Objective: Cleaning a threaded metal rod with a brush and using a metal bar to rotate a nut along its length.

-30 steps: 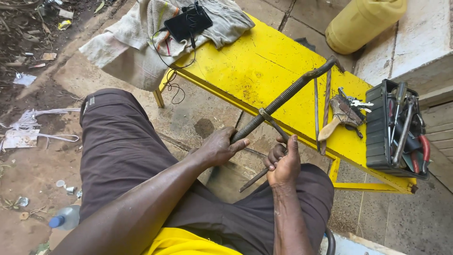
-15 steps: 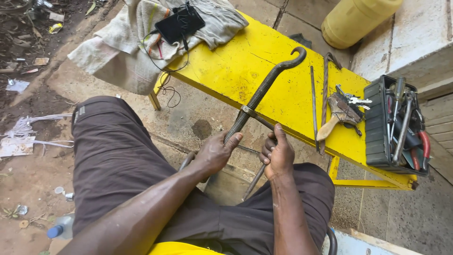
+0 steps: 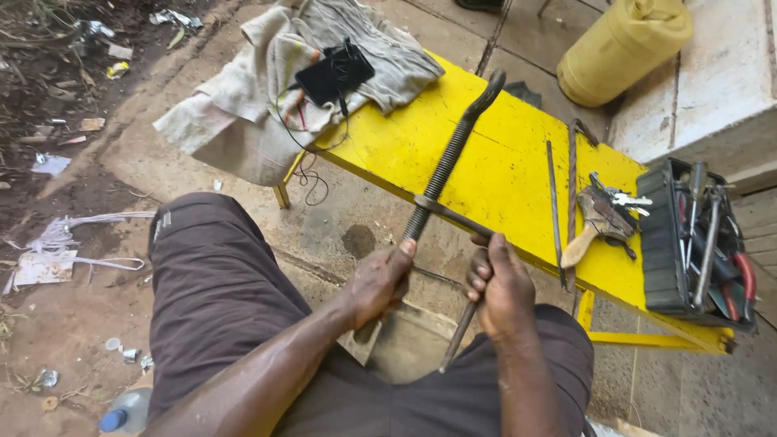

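Note:
My left hand grips the lower end of a long dark threaded metal rod whose hooked far end rests on the yellow bench. A thin metal crossbar runs across the rod just above my left hand. My right hand is closed around a thinner metal bar that slants down between my knees. Both hands sit close together at the bench's near edge, above my dark trousers.
On the bench lie thin steel rods, a wooden-handled tool, keys, a black tray of hand tools, and cloths with a black phone on top. A yellow jerrycan stands behind. Litter lies on the dirt at left.
The threaded rod has swung left and steeper, its hooked end sliding across the bench toward the cloths. My hands have stayed gripped and close together.

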